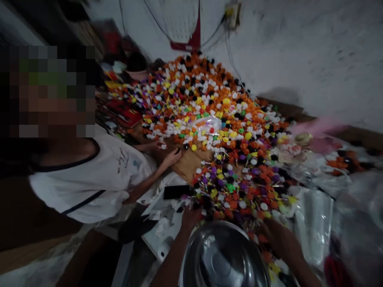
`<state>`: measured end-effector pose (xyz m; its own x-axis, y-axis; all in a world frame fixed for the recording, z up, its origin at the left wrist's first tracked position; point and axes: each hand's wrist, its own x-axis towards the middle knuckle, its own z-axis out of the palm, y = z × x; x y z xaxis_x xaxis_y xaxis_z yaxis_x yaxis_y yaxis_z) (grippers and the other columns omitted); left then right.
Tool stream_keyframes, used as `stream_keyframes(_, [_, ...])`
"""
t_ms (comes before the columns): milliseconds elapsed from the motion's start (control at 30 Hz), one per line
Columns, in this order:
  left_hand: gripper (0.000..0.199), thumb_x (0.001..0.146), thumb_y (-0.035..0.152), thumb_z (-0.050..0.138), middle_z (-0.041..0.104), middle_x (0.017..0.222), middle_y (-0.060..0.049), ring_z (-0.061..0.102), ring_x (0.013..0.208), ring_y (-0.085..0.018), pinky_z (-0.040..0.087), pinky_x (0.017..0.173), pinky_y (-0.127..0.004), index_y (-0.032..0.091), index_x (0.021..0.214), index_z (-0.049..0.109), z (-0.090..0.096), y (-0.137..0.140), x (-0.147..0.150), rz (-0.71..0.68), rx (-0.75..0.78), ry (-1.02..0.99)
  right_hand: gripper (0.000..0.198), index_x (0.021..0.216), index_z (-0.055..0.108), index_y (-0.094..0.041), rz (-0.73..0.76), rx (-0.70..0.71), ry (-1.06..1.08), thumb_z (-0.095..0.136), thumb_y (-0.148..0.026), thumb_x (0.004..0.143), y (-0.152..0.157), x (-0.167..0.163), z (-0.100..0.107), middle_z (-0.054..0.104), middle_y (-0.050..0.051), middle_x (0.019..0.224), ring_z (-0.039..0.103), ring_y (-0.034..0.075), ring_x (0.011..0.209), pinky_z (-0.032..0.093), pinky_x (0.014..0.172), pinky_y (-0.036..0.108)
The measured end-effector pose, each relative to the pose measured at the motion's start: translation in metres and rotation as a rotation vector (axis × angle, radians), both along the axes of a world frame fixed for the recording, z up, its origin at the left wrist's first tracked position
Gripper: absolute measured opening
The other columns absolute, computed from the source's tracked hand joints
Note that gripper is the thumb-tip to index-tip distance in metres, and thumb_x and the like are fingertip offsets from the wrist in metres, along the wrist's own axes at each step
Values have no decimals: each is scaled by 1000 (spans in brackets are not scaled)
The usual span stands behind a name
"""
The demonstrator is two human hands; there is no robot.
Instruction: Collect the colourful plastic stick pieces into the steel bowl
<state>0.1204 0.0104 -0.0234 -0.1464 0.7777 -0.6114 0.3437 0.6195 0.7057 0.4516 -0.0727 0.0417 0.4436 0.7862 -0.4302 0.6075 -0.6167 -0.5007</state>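
coloured plastic caps [239, 191] under both hands' fingers [191, 213], beyond steel bowl [221, 255]

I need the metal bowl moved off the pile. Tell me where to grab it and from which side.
Grip the metal bowl by its thin rim, probably at the near side, between the left hand and right hand. It sits upright and open, its far edge crowded by bottle caps.

Bare board [188, 161] lies open between heaped caps [239, 131] and co-worker's hand [172, 156].
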Motion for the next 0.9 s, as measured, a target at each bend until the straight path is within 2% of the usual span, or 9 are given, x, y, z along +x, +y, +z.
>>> stream_keyframes(67, [48,87,23,74,72,121,-17,71,111,-25,55,100,-40,13,130,56,-15,-3,22,0,-37,12,41,121,71,-23,105,100,-138,60,-47,89,28,-11,2,70,16,116,64,36,116,51,103,51])
stream_keyframes(167, [76,75,26,87,66,131,-20,66,121,-28,51,106,-43,13,138,47,-31,-6,29,-48,-39,24,69,150,52,-14,271,234,-356,63,-49,91,78,-36,-6,61,22,132,56,36,124,49,103,50])
stream_keyframes(267, [103,60,30,96,58,141,-23,58,132,-32,46,113,-49,14,145,40,-41,-7,28,-114,-15,43,73,155,47,-18,266,214,-447,59,-57,95,116,-57,-20,50,24,143,51,37,126,45,104,50])
stream_keyframes(333, [109,54,28,98,57,140,-24,58,131,-33,46,114,-51,12,145,39,-43,-9,27,-147,21,43,73,156,45,-19,264,213,-495,54,-62,97,131,-68,-26,46,25,147,49,40,125,44,103,53])
stream_keyframes(500, [93,60,19,94,66,129,-15,66,119,-27,51,110,-45,16,138,44,-41,-12,26,-55,108,-35,82,162,34,-26,338,181,-479,51,-70,95,148,-86,-44,34,22,159,38,47,132,43,101,60])
stream_keyframes(600, [79,63,18,90,69,122,-10,68,112,-24,54,105,-42,19,132,50,-34,-12,33,59,114,-76,84,162,34,-23,341,169,-453,52,-69,94,152,-90,-56,38,22,155,34,47,134,40,104,60])
stream_keyframes(700, [67,65,17,84,71,107,-6,71,94,-21,62,86,-39,18,124,54,-21,-12,47,192,20,-252,77,157,42,-17,310,204,-438,52,-64,96,154,-89,-61,45,23,147,37,43,131,39,108,56])
stream_keyframes(800, [56,69,21,80,69,90,-3,69,69,-17,60,60,-30,17,118,54,-10,-13,59,264,-66,-364,66,147,53,-14,260,246,-394,53,-57,97,156,-88,-61,48,22,143,42,39,128,42,106,51])
stream_keyframes(900, [60,70,22,81,70,100,-6,70,72,-18,60,59,-30,20,123,54,-7,-11,64,245,-6,-274,63,146,56,-17,232,249,-348,59,-56,95,155,-93,-58,48,20,145,43,39,130,45,105,49])
